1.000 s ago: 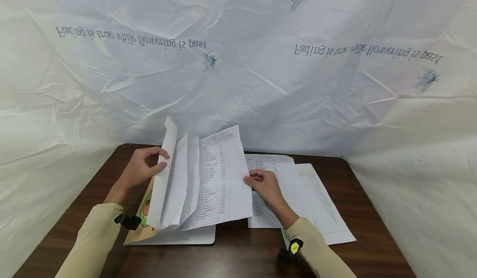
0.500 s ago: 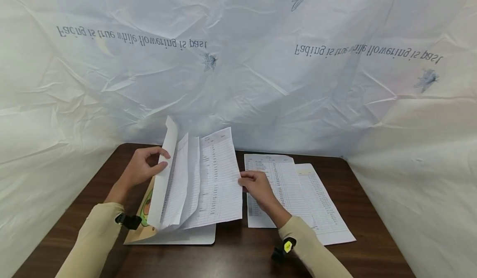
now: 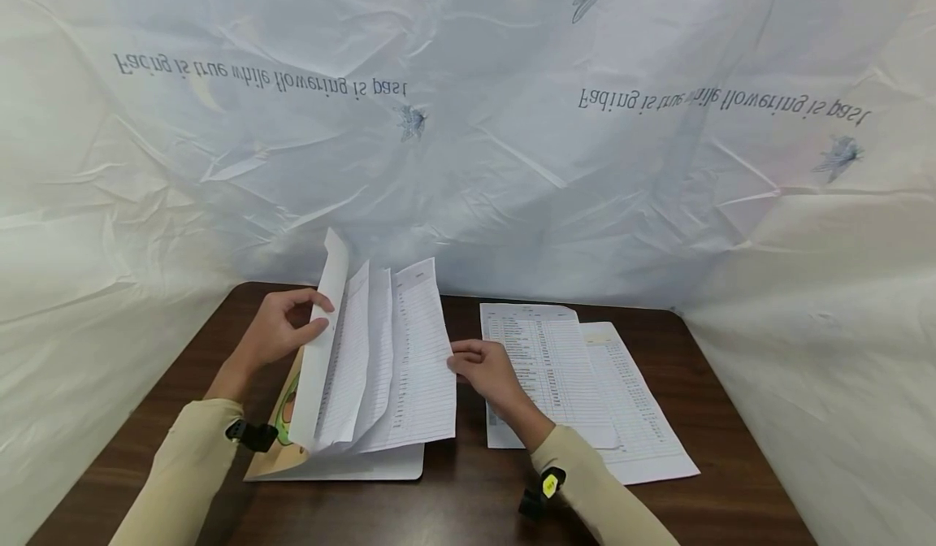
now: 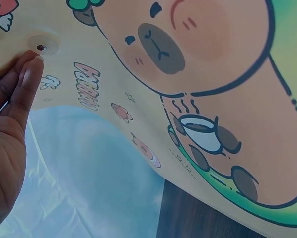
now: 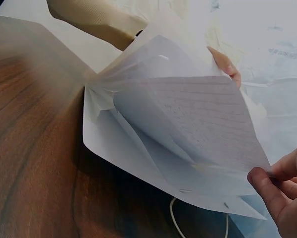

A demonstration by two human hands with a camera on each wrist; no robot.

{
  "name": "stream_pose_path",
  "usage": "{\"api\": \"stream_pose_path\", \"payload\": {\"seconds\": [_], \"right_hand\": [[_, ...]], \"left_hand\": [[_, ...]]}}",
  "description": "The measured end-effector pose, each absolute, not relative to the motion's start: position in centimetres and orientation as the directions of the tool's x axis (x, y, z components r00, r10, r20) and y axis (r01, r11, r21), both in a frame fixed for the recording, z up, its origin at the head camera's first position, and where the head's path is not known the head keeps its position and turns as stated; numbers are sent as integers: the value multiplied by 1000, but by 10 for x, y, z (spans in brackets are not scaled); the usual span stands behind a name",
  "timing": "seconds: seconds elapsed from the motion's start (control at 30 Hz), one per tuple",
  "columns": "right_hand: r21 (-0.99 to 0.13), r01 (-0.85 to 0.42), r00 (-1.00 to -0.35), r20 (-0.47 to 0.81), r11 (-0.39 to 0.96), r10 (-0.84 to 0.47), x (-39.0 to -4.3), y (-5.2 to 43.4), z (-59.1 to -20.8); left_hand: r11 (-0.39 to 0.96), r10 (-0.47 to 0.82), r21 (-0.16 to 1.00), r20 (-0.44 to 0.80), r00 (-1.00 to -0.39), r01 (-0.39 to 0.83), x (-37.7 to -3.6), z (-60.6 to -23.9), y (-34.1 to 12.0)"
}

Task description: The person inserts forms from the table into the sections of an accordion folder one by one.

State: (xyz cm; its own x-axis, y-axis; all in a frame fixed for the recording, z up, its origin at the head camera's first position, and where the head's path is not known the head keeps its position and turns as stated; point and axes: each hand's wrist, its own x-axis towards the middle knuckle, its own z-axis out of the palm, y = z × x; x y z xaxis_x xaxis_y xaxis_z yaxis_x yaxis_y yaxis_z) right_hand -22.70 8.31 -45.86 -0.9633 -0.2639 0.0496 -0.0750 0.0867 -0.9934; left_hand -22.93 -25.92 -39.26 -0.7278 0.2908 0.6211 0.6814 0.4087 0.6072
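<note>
The folder [image 3: 387,466] lies on the desk [image 3: 453,509], its cartoon cover [image 4: 223,54] raised — the left hand [image 3: 281,327] pinches that cover's edge. The right hand [image 3: 487,367] pinches a printed sheet [image 3: 420,367] standing tilted over the folder — overlapping papers [image 3: 548,383] lie to the folder's right.

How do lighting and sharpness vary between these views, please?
Head view: fairly even light, with a faint sheen on the tabletop; left wrist view: dimmer, the left hand in shade; right wrist view: white sheeting washed out, print on the sheet in the right hand too faint to read.
</note>
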Motion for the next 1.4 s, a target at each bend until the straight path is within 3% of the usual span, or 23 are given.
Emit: {"api": "stream_pose_path", "payload": {"seconds": [0.87,1.4], "right_hand": [[-999,0,-966,9,-33,-258,-228,39,-473],[-999,29,-956,-19,-30,-294,-224,20,-475]], "left_hand": [[414,302,599,620,-724,685,-227,-390,-256],[415,290,601,624,-726,683,-228,-390,-256]]}}
